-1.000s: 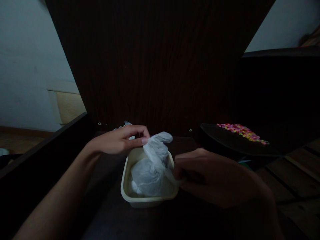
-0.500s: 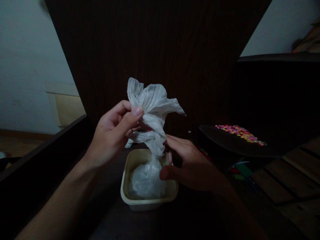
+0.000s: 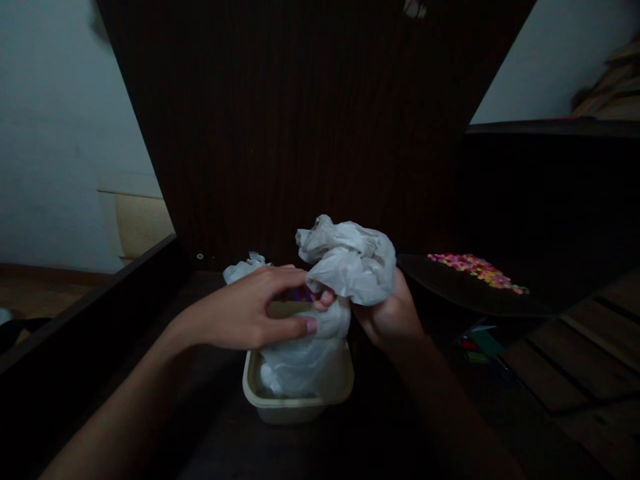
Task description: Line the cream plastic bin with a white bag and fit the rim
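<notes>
A thin white plastic bag (image 3: 305, 367) sits bunched in a cream rectangular tub (image 3: 297, 403), its gathered upper part rising above the rim. My right hand (image 3: 393, 313) is closed around the twisted neck, with the crumpled top folding over the fingers. From the left, my left hand (image 3: 250, 310) grips the bag's neck, thumb on the near side and fingers partly hidden behind the plastic. Another crumpled bit of white plastic (image 3: 245, 267) shows beyond the left hand; whether it belongs to the same bag I cannot tell. What the bag contains is not visible.
The tub stands on a dark surface with a raised edge (image 3: 125, 283) at left and a tall dark panel (image 3: 300, 120) behind. Small bright pink and yellow pieces (image 3: 477, 270) lie on a dark ledge at right. Wooden slats (image 3: 590, 360) show lower right.
The bag's top has come down and right, now crumpled over my right hand. My left hand has dropped from the upper bag to its neck, just above the tub.
</notes>
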`<state>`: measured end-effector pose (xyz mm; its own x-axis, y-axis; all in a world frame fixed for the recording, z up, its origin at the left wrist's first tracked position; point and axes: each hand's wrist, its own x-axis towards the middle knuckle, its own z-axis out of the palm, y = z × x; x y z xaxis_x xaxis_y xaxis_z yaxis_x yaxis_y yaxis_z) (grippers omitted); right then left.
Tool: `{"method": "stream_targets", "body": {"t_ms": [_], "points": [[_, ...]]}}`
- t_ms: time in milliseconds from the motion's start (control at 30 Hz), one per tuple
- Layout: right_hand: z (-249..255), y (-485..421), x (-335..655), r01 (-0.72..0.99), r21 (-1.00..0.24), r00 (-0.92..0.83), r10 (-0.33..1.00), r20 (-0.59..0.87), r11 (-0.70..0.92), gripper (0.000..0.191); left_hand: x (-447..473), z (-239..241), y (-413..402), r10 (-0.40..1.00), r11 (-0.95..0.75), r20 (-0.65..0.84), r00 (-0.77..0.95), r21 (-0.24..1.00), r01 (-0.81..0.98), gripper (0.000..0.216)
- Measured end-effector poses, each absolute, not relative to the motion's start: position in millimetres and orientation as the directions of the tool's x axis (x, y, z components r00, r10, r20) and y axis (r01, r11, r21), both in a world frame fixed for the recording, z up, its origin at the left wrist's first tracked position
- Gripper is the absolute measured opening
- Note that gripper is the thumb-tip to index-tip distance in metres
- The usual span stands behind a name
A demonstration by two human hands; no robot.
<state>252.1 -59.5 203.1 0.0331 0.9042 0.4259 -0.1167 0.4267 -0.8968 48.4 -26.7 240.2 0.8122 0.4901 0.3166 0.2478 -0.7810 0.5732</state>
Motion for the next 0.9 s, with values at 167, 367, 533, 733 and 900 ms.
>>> {"method": "stream_targets", "body": {"t_ms": [167, 367, 533, 733, 900], "points": [[200, -52, 256, 0.034, -0.861, 0.027, 0.861, 0.508, 0.507, 0.043, 60, 228, -20, 0.412, -0.744, 0.197, 0.890, 0.636, 0.203, 0.028], [210, -61, 270, 0.133, -0.909, -0.118, 0.917, 0.382, 0.395, 0.040, 59, 223, -11, 0.636, -0.626, 0.335, 0.695, 0.751, 0.211, 0.026], [209, -64, 269, 0.300, -0.901, -0.145, 0.948, 0.283, 0.314, 0.035, 57, 225, -12, 0.583, -0.693, 0.365, 0.726, 0.690, 0.210, 0.027], [216, -64, 281, 0.259, -0.844, -0.167, 0.883, 0.439, 0.469, 0.014, 42, 228, -4, 0.592, -0.700, 0.311, 0.744, 0.656, 0.283, 0.026], [220, -67, 281, 0.313, -0.822, -0.177, 0.880, 0.442, 0.476, 0.011, 46, 224, 0, 0.565, -0.572, 0.306, 0.766, 0.815, 0.097, 0.028]]}}
